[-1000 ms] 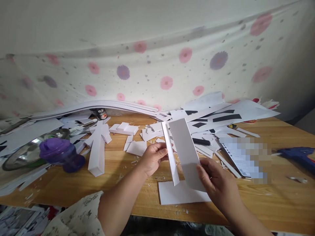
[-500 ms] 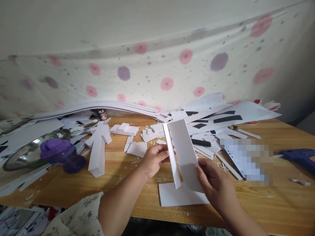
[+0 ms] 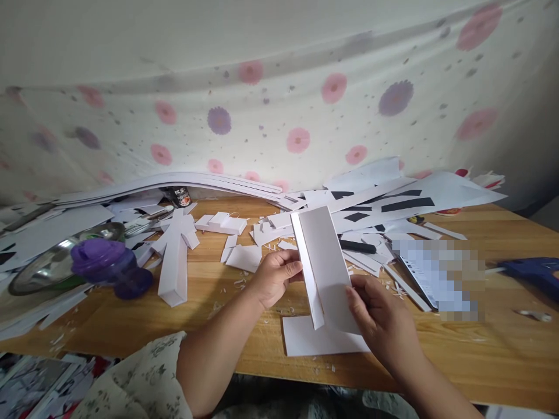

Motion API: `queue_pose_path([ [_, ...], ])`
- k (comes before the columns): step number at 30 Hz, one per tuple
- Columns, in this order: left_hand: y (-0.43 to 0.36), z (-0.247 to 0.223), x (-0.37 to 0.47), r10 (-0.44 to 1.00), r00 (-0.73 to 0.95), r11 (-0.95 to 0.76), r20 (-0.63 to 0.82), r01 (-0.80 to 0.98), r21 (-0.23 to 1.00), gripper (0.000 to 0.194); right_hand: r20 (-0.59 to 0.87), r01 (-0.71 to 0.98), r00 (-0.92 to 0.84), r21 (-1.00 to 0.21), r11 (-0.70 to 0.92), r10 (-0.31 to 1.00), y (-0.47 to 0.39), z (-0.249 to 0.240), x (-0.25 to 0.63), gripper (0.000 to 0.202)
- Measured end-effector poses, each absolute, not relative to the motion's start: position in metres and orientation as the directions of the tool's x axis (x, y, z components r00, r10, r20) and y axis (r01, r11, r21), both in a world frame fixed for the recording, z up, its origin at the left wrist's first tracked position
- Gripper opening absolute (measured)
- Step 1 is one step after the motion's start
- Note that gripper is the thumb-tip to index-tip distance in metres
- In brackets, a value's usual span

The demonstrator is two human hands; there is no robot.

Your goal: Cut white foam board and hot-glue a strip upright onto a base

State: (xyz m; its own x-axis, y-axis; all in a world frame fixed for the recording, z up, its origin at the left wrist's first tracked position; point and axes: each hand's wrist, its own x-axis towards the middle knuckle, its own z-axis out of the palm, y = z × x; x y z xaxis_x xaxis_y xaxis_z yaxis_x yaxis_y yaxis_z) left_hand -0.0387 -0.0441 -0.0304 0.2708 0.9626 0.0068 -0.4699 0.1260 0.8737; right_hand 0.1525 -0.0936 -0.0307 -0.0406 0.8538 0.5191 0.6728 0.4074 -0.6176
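My left hand (image 3: 277, 276) pinches a narrow white foam board strip (image 3: 309, 273) along its outer side. In my right hand (image 3: 379, 311) is a wider white foam board panel (image 3: 329, 262), gripped at its lower right edge. The strip stands along the panel's left edge; the two are very close, with a thin gap showing low down, and I cannot tell whether they touch higher up. Beneath them a flat white board piece (image 3: 305, 343) lies on the wooden table (image 3: 244, 349), partly hidden by the panel and my right hand.
Left stand a purple cup (image 3: 109, 267), a metal bowl (image 3: 39, 267) and a white box-shaped foam piece (image 3: 172, 267). Behind my hands lie white scraps and a black-handled tool (image 3: 358, 247). A blue glue gun (image 3: 533, 274) is at the right, near a blurred-out phone-like object (image 3: 437, 285).
The strip has come closer to the panel's left edge, narrowing the gap between them. Both hands keep their hold. The whole view has shifted slightly.
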Motion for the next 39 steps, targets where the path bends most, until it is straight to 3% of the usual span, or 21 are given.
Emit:
queue_pose_path([
  [20, -0.041, -0.032, -0.042, 0.967, 0.255, 0.098, 0.029, -0.471, 0.876, 0.035, 0.471, 0.647, 0.003, -0.673, 0.357, 0.882, -0.098, -0.020, 0.143, 0.015],
  [39, -0.042, -0.033, -0.041, 0.965, 0.262, 0.124, 0.004, -0.468, 0.875, 0.035, 0.569, 0.742, 0.012, -0.557, 0.374, 0.822, -0.097, -0.022, 0.138, 0.012],
])
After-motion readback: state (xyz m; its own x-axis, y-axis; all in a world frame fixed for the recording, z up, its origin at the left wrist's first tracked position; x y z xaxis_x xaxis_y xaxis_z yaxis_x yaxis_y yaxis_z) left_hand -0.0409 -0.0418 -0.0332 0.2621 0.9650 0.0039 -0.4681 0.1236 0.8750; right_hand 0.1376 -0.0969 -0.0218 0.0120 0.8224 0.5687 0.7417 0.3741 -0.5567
